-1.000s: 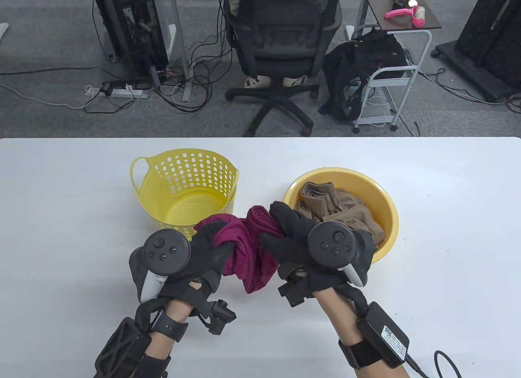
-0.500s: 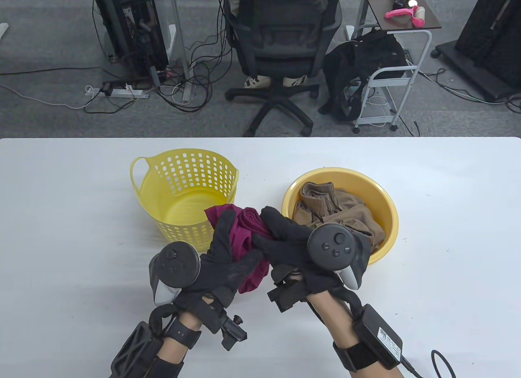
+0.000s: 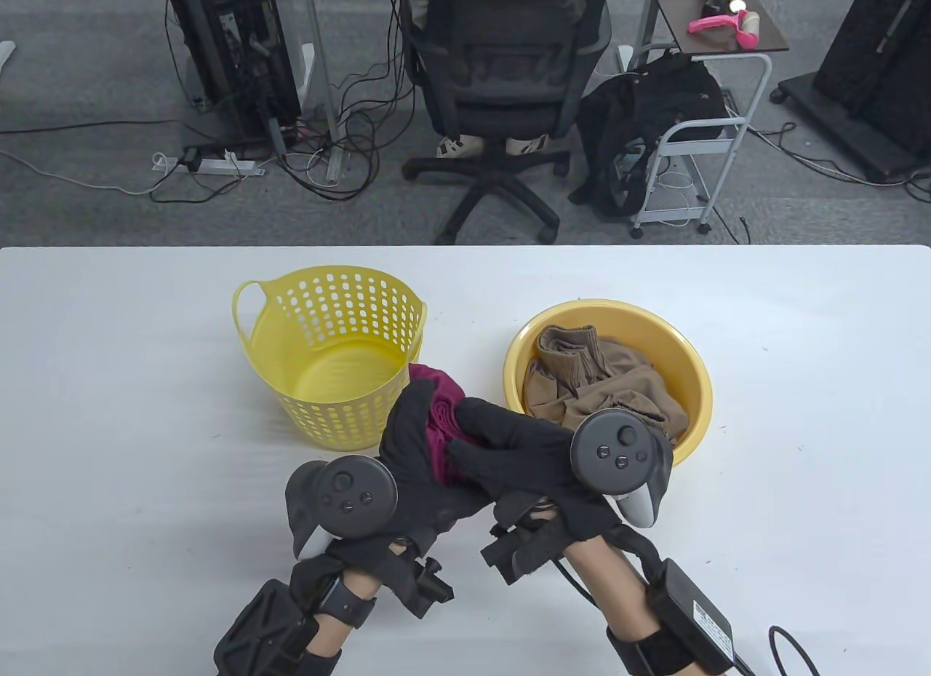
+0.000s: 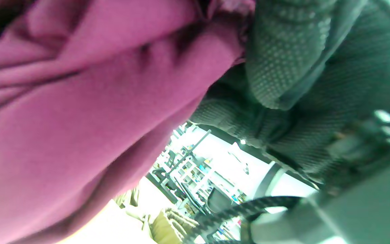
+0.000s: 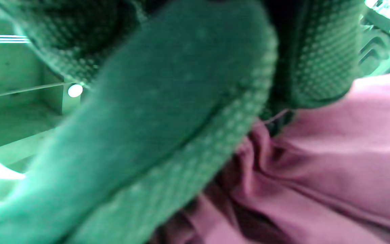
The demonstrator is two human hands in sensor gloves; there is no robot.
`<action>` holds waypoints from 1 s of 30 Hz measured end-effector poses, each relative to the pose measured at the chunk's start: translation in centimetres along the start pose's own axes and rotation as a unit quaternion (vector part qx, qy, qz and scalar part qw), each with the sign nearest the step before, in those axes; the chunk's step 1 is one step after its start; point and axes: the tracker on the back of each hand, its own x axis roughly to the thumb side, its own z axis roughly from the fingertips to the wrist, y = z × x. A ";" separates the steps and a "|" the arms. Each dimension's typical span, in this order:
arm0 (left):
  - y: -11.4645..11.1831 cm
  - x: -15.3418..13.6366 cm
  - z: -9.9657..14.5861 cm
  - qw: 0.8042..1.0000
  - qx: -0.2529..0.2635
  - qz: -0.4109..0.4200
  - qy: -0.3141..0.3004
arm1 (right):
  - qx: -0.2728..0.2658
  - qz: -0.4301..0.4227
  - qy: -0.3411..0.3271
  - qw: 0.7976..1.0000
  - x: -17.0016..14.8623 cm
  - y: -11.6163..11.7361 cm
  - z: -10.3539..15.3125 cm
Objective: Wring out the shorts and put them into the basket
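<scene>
both hands [image 3: 465,450] clasp the maroon shorts [image 3: 440,407].

No legible text, label or number anywhere

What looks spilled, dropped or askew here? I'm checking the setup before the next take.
Nothing stands out. Both hands, left hand and right hand, grip the maroon shorts; the yellow basket stands upright, and the brown garment lies inside the basin.

Both hands [image 3: 465,458] closed together, maroon shorts [image 3: 440,407] bunched smaller, nearer basket [image 3: 331,352]
</scene>
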 end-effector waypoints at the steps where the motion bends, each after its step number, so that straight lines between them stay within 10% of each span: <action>1: 0.1 0.0 0.0 1.000 0.005 0.001 0.003 | 0.004 -0.010 -0.001 1.000 0.0 0.1 0.1; 30: 1.9 -1.8 0.7 0.998 0.043 0.037 0.011 | 0.022 -0.046 0.008 0.999 -0.6 -0.8 0.3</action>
